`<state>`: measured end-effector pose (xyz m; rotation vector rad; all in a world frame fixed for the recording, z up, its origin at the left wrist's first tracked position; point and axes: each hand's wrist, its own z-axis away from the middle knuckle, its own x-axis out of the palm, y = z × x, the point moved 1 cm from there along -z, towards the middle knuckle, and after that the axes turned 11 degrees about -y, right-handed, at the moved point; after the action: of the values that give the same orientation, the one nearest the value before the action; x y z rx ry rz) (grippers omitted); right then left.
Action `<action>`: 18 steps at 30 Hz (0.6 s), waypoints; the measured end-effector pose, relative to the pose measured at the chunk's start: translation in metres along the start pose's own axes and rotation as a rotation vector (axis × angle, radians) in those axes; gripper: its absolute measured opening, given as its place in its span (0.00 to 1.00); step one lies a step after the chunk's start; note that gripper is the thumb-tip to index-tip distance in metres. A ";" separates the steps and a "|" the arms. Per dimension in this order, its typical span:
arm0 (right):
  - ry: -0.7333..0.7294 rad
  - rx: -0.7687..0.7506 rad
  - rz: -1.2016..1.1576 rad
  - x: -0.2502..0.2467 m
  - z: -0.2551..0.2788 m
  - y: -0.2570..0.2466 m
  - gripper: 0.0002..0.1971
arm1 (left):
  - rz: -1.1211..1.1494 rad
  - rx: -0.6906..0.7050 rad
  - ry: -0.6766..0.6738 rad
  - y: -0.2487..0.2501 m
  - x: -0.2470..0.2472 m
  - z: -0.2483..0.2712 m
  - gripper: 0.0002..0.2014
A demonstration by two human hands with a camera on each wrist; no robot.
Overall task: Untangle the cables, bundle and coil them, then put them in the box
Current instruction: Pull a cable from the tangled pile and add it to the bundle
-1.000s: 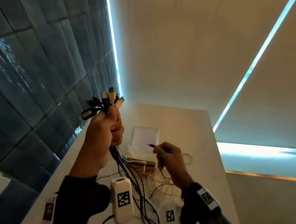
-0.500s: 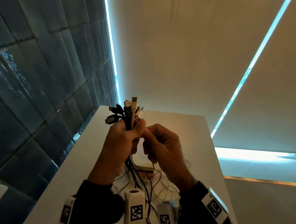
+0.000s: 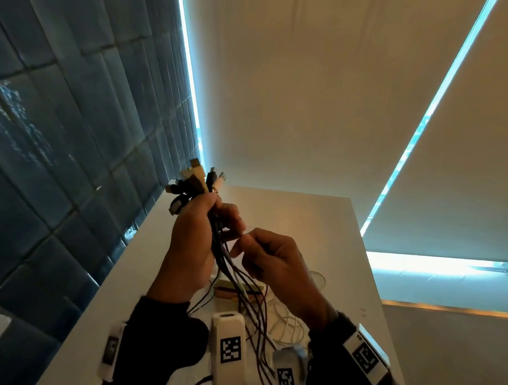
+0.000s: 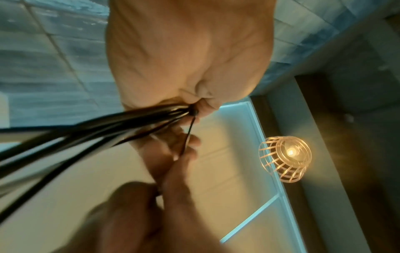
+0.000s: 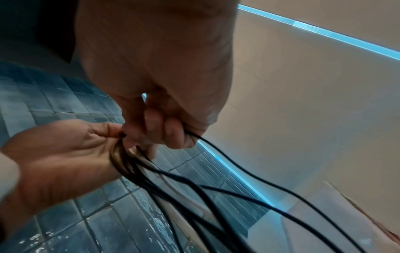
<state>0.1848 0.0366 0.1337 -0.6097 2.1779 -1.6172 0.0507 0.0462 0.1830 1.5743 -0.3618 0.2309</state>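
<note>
Above the bench, the cable bundle is gripped by the left hand; one thin cable, free a second ago, is now pinched against it by the right hand, so gathering is nearly finished.

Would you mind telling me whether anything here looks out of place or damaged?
Nothing looks damaged. The left hand grips a bundle of black and white cables with plugs fanned above it, and the right hand pinches one thin black cable. Loose white cable loops lie on the white table, not yet coiled.
</note>
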 end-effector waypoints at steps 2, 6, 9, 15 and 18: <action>-0.025 0.071 0.041 -0.004 0.003 0.010 0.15 | 0.190 -0.014 -0.063 0.006 -0.002 -0.002 0.13; -0.029 0.213 0.257 -0.013 0.008 0.041 0.16 | 0.223 -0.026 -0.084 0.020 -0.010 -0.005 0.14; 0.001 0.294 0.320 -0.019 0.014 0.069 0.17 | 0.142 -0.028 -0.079 0.024 -0.012 -0.004 0.14; -0.006 0.507 0.377 -0.031 0.030 0.120 0.15 | 0.121 -0.045 -0.059 0.027 -0.015 -0.003 0.15; 0.101 0.635 0.440 -0.041 0.036 0.134 0.15 | 0.083 -0.074 -0.051 0.029 -0.020 -0.002 0.15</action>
<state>0.2216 0.0632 -0.0037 0.1307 1.5553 -1.9465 0.0213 0.0492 0.2030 1.4957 -0.4712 0.2396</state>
